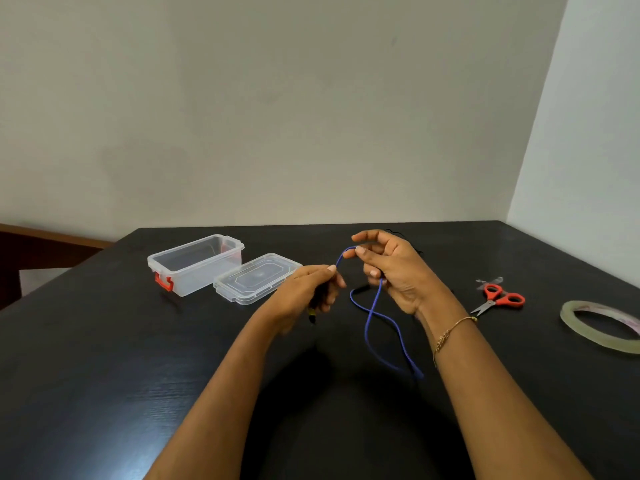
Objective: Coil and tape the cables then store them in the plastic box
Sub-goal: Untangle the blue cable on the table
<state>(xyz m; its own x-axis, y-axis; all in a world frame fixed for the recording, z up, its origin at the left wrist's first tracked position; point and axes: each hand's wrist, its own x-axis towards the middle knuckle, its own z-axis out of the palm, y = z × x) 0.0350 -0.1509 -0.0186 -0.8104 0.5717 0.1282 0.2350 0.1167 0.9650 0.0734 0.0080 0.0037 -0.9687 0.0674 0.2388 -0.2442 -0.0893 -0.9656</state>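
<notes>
Head view: the left hand [311,289] grips one end of the blue cable [375,306] while the right hand [391,268] pinches a loop above the table [104,375], likely shaping the first coil. The box [197,263] stands open, lid [256,277] beside it, ready for storage; scissors [498,299] and tape [602,327] wait at right.

The tape roll [602,327] at the right edge of the frame is cut off on its right side. Behind the right hand [398,271], a thin black cable [394,232] shows only as a wisp (most of it hidden). The left hand [308,292] is motion-blurred, and a dark plug end [312,315] below it is too small to identify. Both forearms run out at the bottom edge.
</notes>
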